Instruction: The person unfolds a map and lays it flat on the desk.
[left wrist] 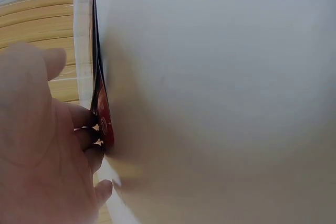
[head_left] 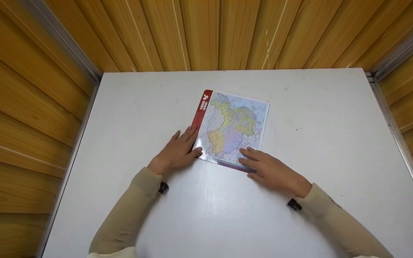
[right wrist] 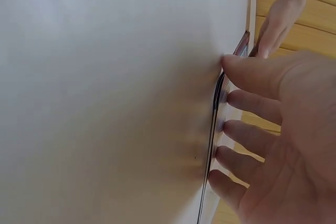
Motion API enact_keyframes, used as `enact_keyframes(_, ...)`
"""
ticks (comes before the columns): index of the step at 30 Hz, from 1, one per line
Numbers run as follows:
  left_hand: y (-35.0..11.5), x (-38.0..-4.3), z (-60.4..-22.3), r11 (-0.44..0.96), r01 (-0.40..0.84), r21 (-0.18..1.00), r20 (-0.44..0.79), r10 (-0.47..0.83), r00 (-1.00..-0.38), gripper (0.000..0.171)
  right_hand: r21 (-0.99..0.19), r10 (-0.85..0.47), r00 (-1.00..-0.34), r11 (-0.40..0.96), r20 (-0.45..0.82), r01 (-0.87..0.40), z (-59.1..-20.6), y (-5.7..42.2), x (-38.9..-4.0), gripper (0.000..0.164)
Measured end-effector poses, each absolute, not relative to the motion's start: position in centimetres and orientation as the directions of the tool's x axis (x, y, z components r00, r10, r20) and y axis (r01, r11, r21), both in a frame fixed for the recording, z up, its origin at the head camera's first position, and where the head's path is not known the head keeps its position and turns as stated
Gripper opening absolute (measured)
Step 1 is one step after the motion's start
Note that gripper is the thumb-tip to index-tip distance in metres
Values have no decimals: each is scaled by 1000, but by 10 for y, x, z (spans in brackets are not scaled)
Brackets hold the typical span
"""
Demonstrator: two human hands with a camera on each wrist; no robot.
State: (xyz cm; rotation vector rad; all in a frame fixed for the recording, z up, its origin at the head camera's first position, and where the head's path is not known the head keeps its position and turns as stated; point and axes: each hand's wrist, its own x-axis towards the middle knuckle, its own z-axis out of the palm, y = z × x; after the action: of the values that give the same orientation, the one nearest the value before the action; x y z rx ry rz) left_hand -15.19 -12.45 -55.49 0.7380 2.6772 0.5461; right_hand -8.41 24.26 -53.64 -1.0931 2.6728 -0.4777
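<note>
A glossy map [head_left: 224,122] with a red strip along its left edge lies at an angle on the white table [head_left: 149,107]. My left hand [head_left: 177,150] touches the red strip with its fingertips, its thumb at the near left corner. On the near right corner rest the spread fingers of my right hand [head_left: 273,170], its thumb beside the near edge. From the left wrist, the map's red end [left wrist: 106,121] shows edge-on, against the fingertips. Thin dark layers of the map's edge [right wrist: 214,114] stand slightly apart from each other in the right wrist view.
Wooden slat walls [head_left: 235,36] close off the back and both sides of the table. Metal strips [head_left: 68,143] run along the side edges. A black clip-like piece [head_left: 294,204] sits by the right wrist, and another [head_left: 163,187] by the left.
</note>
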Motion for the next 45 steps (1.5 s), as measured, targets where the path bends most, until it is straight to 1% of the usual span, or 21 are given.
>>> enact_keyframes(6,-124,-142,-555,804,422,418,-203,536,-820,80,-382,-686,-725,688,-62,-618,-535,247,-92,54)
enact_keyframes(10,-123,-137,-557,799,433,417,-188,542,-819,74,-398,-674,-736,694,-66,-600,-536,251,-97,54)
enact_keyframes(15,-120,-132,-559,793,476,381,-170,566,-807,66,-405,-658,-749,708,-80,-579,-538,255,-103,54)
enact_keyframes(22,-116,-129,-560,795,503,339,-172,578,-798,66,-415,-636,-766,724,-93,-551,-536,256,-109,51)
enact_keyframes(28,-116,-126,-559,800,489,347,-192,571,-798,69,-442,-631,-771,716,-80,-540,-533,239,-115,52)
enact_keyframes(32,-117,-126,-560,797,488,355,-197,575,-794,71,-434,-642,-763,708,-67,-558,-535,221,-117,55)
enact_keyframes(38,-117,-128,-562,788,497,364,-199,587,-785,70,-406,-695,-718,667,-37,-625,-538,192,-119,56)
enact_keyframes(45,-118,-130,-561,793,483,371,-205,577,-791,70,-385,-737,-674,635,-42,-670,-540,165,-121,59)
